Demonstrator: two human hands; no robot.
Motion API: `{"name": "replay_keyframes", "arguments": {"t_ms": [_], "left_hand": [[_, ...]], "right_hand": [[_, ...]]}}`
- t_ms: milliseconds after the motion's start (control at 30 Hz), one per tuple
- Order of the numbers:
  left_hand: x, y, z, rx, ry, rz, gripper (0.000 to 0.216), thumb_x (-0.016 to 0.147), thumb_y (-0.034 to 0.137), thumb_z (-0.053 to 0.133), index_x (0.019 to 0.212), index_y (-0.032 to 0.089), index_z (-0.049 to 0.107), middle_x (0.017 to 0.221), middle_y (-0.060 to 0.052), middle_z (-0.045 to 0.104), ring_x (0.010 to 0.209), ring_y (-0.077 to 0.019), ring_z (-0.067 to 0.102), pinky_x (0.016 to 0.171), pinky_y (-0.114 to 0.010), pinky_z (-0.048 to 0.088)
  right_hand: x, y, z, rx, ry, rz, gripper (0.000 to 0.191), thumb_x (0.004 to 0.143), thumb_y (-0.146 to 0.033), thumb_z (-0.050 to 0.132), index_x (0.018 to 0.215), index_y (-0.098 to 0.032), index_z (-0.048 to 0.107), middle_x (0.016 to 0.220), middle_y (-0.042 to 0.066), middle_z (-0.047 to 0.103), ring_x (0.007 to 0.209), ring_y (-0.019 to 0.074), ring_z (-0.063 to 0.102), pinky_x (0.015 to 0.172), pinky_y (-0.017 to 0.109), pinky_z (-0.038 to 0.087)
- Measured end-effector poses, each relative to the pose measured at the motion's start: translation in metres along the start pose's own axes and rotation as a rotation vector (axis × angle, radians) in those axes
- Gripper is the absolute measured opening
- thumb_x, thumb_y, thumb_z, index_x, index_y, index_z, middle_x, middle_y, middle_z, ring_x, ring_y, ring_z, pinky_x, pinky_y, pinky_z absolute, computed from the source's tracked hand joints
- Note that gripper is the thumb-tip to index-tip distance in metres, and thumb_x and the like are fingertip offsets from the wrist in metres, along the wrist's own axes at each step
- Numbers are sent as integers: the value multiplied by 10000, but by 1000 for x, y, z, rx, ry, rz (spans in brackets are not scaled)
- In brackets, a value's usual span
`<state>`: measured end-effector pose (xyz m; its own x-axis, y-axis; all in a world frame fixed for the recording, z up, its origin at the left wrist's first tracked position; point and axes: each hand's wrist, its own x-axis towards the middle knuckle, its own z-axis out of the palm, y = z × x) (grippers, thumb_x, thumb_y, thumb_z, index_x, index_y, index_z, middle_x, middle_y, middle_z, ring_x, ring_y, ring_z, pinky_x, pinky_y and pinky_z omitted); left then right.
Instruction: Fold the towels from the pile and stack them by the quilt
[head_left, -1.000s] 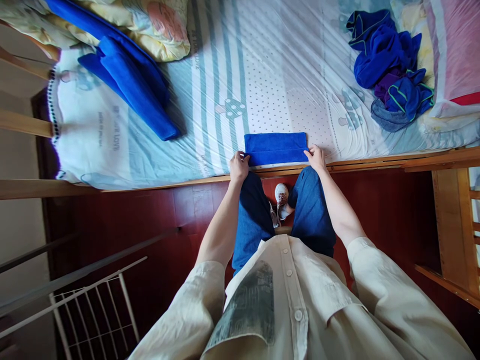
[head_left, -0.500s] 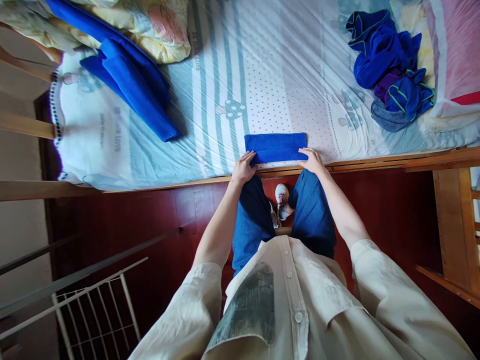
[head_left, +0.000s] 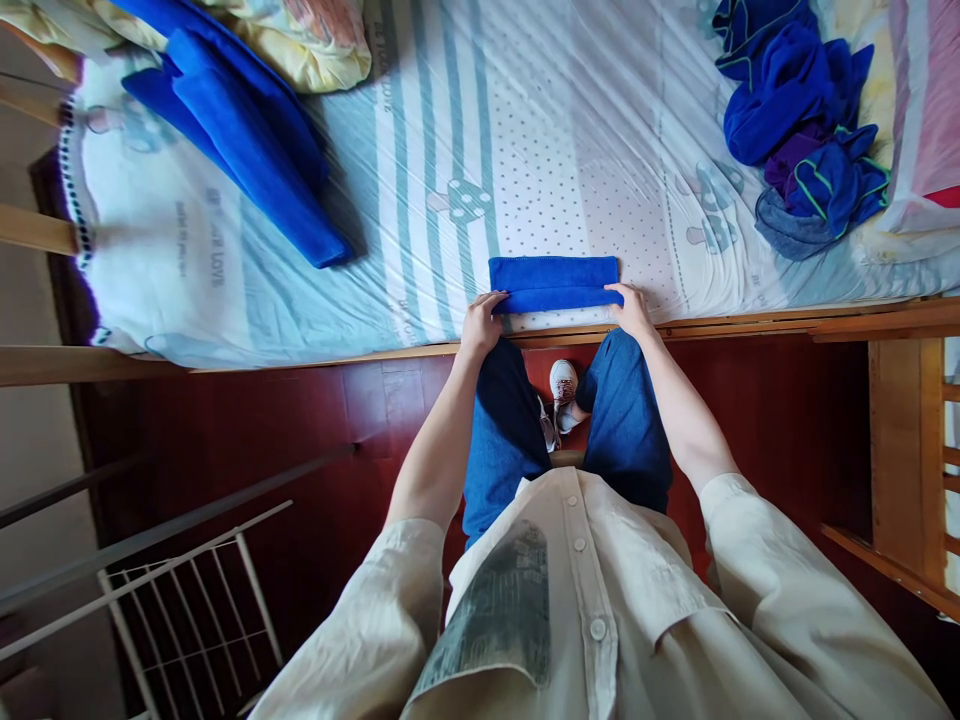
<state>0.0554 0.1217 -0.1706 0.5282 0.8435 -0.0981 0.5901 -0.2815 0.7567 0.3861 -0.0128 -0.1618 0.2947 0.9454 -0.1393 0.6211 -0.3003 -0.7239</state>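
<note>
A: Quick check from my remote feed: left hand (head_left: pixel 484 320)?
B: I see it half curled, thumb and fingertips drawn together, pinching the left end of the near edge of a flat, folded, bright blue rectangular fabric cloth (head_left: pixel 553 270).
A: Right hand (head_left: pixel 631 311)?
B: Same grip mirrored: fingers bent, thumb close to them, on the cloth's right near corner.
A: Cloth location?
B: Lying on the white-and-pale-blue patterned bedsheet (head_left: pixel 540 200), long side parallel to the brown wooden bed rail (head_left: pixel 720 328), just beside it. I read a lengthwise crease across the cloth.
A: Other stuff?
B: Long folded bright blue cloth length (head_left: pixel 247 150) up left, well apart. Crumpled heap of blue and purple fabric pieces (head_left: pixel 787 95) up right, near a pinkish plastic-wrapped bundle (head_left: pixel 930 100). Got it.
</note>
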Motion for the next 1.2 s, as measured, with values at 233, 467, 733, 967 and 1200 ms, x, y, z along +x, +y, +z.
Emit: {"name": "replay_keyframes", "arguments": {"t_ms": [233,467,733,967,1200], "left_hand": [[-6,11,-7,-43,80,-153,451,837,189,557,1261,187,710,1268,-111,745,1214,-267,667,1093,-396,536],[-6,8,-6,-102,166,-242,391,939,295,533,1296,182,642,1064,-97,740,1037,-224,700,954,-328,553],[-1,-6,-6,-80,178,-300,434,1017,455,511,1259,140,686,937,-82,715,911,-213,674,923,-321,526],[5,-14,-6,-75,131,-387,529,1014,527,496,1202,109,761,687,-13,604,723,-184,603,835,-310,519],[9,-12,-3,-28,132,-461,491,1015,464,490,1244,119,754,747,-41,660,769,-209,654,878,-335,525]], "right_hand": [[-7,-3,-7,82,13,52,418,908,-243,571,1308,-186,677,1234,119,757,1089,272,694,1053,455,566],[-6,2,-6,128,68,85,394,943,-346,620,1300,-181,645,1180,132,756,1062,274,701,1041,433,564],[6,18,5,181,89,156,384,955,-500,630,1175,-193,697,1045,129,763,1030,290,712,1031,457,572],[9,21,7,170,75,211,370,950,-550,595,762,-235,547,729,35,610,738,204,569,872,390,548],[11,14,5,138,69,245,391,968,-469,593,680,-251,443,632,-12,463,685,179,459,789,350,499]]}}
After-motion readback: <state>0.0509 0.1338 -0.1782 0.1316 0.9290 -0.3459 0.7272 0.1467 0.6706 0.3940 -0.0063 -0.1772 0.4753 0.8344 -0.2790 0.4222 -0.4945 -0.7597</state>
